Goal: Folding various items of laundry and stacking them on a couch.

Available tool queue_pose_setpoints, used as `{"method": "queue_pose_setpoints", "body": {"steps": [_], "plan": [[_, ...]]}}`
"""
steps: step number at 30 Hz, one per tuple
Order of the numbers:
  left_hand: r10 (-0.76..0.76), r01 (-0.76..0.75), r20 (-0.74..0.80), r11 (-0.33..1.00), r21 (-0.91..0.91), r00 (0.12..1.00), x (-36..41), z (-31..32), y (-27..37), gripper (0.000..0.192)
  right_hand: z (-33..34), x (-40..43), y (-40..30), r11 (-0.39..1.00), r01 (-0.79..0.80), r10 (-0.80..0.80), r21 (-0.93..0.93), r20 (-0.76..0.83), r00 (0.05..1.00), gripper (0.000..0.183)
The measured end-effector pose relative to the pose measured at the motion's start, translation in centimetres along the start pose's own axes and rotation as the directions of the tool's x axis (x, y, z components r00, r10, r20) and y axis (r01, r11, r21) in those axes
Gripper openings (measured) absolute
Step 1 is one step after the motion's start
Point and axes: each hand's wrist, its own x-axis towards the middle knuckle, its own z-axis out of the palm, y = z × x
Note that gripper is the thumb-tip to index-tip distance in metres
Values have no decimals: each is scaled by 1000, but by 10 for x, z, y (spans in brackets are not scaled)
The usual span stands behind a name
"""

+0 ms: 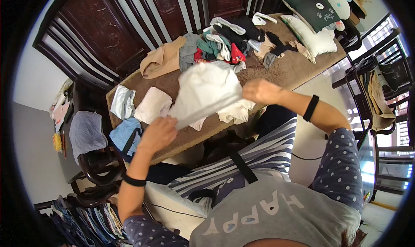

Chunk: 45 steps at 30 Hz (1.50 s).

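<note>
A white cloth garment (207, 88) is stretched between my two hands over the brown plush bench cover, slightly blurred. At its lower left end, my left hand (159, 133) grips the edge. My right hand (262, 91) holds the other end of that edge. Just behind the left hand lies a folded pale pink garment (153, 105), with a folded white and grey one (123, 101) beside it. A crumpled cream cloth (236, 112) lies under the right part of the stretched edge. Light blue clothing (126, 133) with a dark strap sits at the bench's left end.
Mixed clothes (220, 46) are heaped along the back of the bench (275, 72), beside a tan garment (165, 57). Cushions (311, 36) rest at the right end. A grey towel (87, 132) covers the left armrest. Hanging clothes (90, 222) stand at lower left.
</note>
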Motion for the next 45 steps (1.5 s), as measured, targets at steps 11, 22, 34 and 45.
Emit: {"method": "queue_pose_setpoints", "body": {"steps": [11,22,34,45], "plan": [[-709,614,178,423,-666,682,-2,95,16,28,49,11,1,519,-559,552,646,246,797,23],[-695,594,-192,700,-396,693,39,130,-9,60,99,77,40,651,-653,750,387,-194,633,41],[-662,616,-20,708,-346,749,67,161,21,52,131,135,-59,751,-655,652,79,66,756,83],[-819,649,-89,510,-565,567,79,136,44,56,80,168,-67,117,-576,872,809,193,449,63]]}}
